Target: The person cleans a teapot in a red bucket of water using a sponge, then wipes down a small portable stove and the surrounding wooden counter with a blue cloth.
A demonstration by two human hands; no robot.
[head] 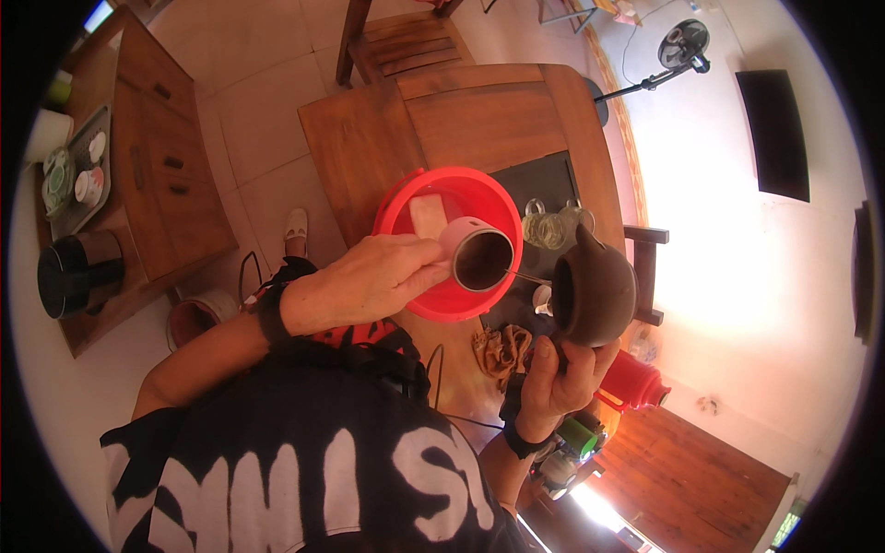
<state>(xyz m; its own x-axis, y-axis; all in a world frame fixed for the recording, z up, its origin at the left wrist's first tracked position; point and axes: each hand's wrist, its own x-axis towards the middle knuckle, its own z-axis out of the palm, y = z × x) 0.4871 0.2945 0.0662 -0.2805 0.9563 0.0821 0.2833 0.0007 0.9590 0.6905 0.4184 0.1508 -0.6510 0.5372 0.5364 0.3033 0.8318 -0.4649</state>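
My left hand (370,280) grips a pale pink cup or mug (458,231), its dark open mouth facing up, above a red plastic basin (505,193). A pale rectangular block (429,216) lies inside the basin. In my right hand (570,373) is a dark brown clay teapot (608,297), tilted with its wide opening towards the cup. A thin line, perhaps liquid or a slim rod, runs between the teapot's opening and the cup's rim; which it is I cannot tell. A small white cup (543,299) stands behind it.
Glass mugs (544,228) stand on the dark inset of the wooden table (484,124). A crumpled brown cloth (501,351) lies near the table's edge, and a red thermos flask (632,382) is beyond my right hand. A wooden cabinet (166,173) is at the left, a wooden chair (415,41) behind the table.
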